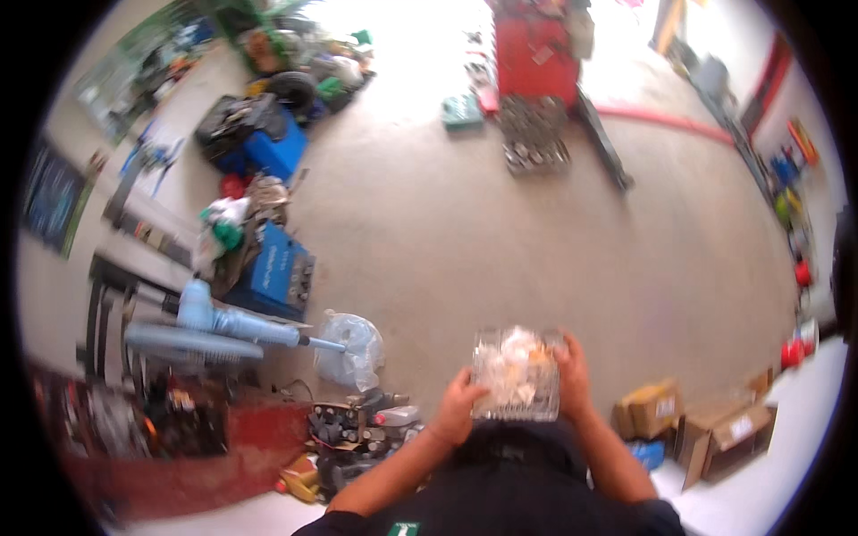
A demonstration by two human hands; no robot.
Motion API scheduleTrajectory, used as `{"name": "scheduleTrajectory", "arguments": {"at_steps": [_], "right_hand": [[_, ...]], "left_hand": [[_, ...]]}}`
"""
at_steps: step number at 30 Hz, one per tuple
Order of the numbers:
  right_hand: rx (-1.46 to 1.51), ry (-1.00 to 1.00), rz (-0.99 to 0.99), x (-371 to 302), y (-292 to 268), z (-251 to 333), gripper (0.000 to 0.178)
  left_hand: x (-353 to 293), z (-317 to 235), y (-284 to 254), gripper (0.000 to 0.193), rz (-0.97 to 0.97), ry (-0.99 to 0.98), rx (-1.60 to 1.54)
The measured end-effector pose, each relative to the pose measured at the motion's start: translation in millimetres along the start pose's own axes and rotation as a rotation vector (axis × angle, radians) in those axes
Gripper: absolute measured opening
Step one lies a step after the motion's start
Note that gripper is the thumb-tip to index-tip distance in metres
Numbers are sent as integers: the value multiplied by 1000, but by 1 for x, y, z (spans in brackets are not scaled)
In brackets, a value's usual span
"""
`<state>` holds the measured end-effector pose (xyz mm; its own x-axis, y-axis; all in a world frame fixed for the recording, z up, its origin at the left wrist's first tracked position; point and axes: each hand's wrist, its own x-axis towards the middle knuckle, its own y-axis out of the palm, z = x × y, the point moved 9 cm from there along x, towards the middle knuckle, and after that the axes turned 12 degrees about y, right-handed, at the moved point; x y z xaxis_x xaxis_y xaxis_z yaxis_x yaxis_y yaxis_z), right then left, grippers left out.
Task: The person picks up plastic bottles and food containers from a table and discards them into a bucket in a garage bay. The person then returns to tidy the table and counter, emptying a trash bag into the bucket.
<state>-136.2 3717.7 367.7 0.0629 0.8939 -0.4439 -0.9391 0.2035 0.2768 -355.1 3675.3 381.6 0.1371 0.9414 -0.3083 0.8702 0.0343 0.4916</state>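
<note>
Close to my body, at waist level, I hold a clear, shallow box between both hands. Crumpled whitish and tan bits lie inside it, too blurred to name. My left hand grips the box's left side, with the thumb over the near left edge. On the opposite side my right hand is closed round the right edge, its fingers partly hidden by the box.
A pale blue fan stands at left, beside blue machines. Bottles and a crate sit near left; cardboard boxes lie near right. Ahead are a red cabinet, a tray of metal parts and a dark jack leg.
</note>
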Motion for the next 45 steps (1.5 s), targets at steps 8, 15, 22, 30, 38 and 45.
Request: {"name": "scheduleTrajectory", "arguments": {"at_steps": [8,15,22,30,38,45], "right_hand": [[171,62,6,227,91,114,53],[91,161,251,462,279,197,54],[-173,192,457,698,471,251,52],[-37,149,269,968,552,344,44],[170,129,154,1200,642,449,45],[218,126,277,1472,772,514,44]], "left_hand": [[284,-110,3,39,30,-82,-70],[461,-264,-79,48,-109,-14,-223],[661,-396,-178,50,-274,189,-445],[982,-497,-241,33,-155,108,-338],[1259,-614,-272,32,-82,-22,-27],[1494,-753,-317,29,-242,-14,-13]]}}
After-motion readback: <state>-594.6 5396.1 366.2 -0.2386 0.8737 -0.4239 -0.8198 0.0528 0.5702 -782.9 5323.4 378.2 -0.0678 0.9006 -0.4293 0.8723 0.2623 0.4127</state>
